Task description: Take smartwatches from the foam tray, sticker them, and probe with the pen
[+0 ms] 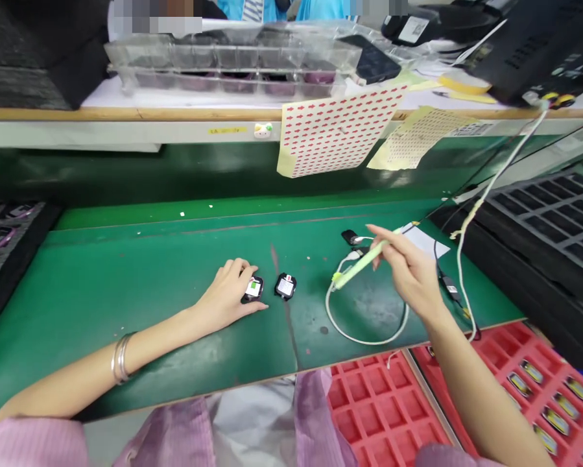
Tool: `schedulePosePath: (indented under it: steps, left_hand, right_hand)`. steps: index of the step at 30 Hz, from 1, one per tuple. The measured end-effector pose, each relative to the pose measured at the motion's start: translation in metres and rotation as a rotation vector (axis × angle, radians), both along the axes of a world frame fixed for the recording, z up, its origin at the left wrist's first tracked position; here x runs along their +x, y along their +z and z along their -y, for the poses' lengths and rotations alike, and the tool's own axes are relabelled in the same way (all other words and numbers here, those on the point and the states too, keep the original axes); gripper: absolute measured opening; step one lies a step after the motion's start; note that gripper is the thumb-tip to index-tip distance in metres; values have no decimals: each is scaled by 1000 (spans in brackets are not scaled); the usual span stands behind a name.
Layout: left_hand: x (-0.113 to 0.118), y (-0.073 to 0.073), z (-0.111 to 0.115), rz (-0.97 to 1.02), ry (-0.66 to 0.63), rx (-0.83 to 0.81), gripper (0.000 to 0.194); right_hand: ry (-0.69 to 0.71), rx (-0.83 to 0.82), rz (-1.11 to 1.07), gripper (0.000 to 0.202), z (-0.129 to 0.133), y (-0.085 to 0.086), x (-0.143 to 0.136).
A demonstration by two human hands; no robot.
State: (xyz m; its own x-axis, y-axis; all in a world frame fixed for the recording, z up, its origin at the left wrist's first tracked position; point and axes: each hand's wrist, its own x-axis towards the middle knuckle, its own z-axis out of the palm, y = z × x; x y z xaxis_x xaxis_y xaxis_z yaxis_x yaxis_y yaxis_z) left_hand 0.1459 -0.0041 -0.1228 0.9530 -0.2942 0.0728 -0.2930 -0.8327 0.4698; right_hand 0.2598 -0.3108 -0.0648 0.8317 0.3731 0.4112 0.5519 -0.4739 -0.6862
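Around a small black square device (254, 288) with a white and green face, my left hand (230, 288) has its fingers curled on the green bench. A second black device (285, 286) with a white label lies just right of it, untouched. My right hand (408, 266) holds a pale green pen-like tool (364, 264) above the bench, its tip pointing down and left. Beneath that hand a white cable (364, 341) loops over the bench, with a small black connector piece (349, 237) near its upper end.
Clear plastic trays (233, 61) and a phone (371, 58) are on the shelf; a red-arrow sticker sheet (334, 133) hangs from its edge. Red trays (386, 405) sit below the bench's front edge. Black trays (539, 227) stand right, another (9, 246) left. People are behind the shelf.
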Motion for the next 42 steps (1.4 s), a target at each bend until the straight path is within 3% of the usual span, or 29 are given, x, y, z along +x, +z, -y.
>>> schedulePosePath:
  steps: [2, 4, 8, 12, 16, 22, 26, 30, 37, 42]
  left_hand:
    - [1, 1, 13, 42, 23, 36, 70]
    - [5, 1, 31, 82, 29, 102, 71]
    - [19, 3, 60, 142, 23, 267, 53]
    - [26, 5, 60, 134, -8, 336, 31]
    - [16, 3, 45, 106, -53, 305, 21]
    - [7, -4, 37, 122, -35, 280, 30]
    - [9, -7, 39, 108, -4, 232, 26]
    - [10, -5, 37, 74, -3, 173, 20]
    - [10, -8, 30, 59, -4, 124, 28]
    - [10, -11, 30, 65, 27, 108, 28]
  right_hand:
    - [54, 326, -167, 38, -13, 7, 1]
    - [138, 551, -371, 45, -28, 9, 0]
    - [218, 736, -686, 59, -59, -8, -23]
    - [226, 632, -814, 57, -73, -48, -57]
    - [197, 496, -673, 44, -59, -72, -55]
    - [-10, 411, -473, 26, -54, -61, -20]
    - [92, 463, -538, 22, -84, -53, -32]
    - [144, 483, -711, 22, -109, -58, -49]
    - [101, 387, -778, 15, -115, -60, -43]
    - [77, 323, -675, 24, -119, -70, -44]
